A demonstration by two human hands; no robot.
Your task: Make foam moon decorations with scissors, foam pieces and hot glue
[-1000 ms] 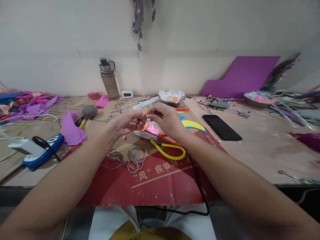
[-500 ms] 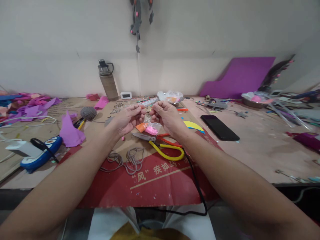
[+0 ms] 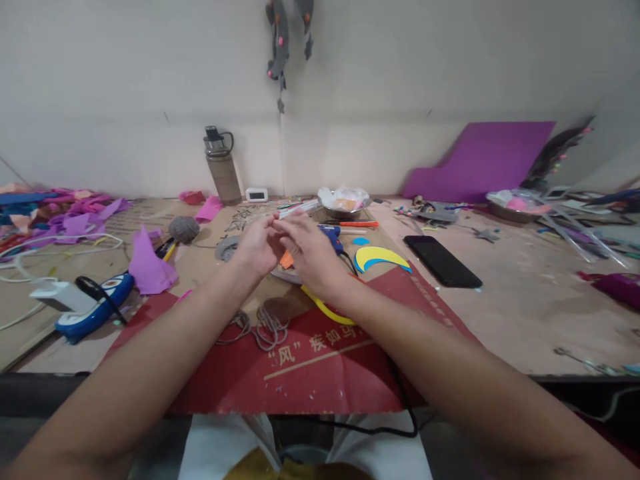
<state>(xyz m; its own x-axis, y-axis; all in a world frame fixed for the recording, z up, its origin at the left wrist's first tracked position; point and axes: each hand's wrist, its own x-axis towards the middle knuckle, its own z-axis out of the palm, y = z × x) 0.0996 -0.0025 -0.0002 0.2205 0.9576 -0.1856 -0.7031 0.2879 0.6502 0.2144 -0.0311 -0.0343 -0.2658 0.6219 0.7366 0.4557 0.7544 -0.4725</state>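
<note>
My left hand [image 3: 261,245] is turned palm inward over the middle of the table, its fingers curled and mostly covered by my right hand. My right hand [image 3: 309,257] reaches across it, fingers stretched out and touching the left hand. Anything small between them is hidden. Just below, an orange piece [image 3: 287,259] peeks out. Scissors with a yellow handle [image 3: 327,312] lie partly under my right wrist. Beyond that hand is a blue glue gun [image 3: 330,232]. A yellow crescent [image 3: 381,256] on blue lies to its right, near a blue disc [image 3: 361,241].
Grey cord [image 3: 270,330] lies on the red printed sheet [image 3: 325,387]. A grey yarn ball [image 3: 184,229], a purple felt piece [image 3: 150,263] and a bottle [image 3: 223,173] stand left. A black phone [image 3: 443,261] lies right; a metal bowl [image 3: 345,213] sits behind.
Both hands were pinching close together, fingertip to fingertip. Now my right hand has moved left over my left hand, its fingers straighter. The view has shifted slightly.
</note>
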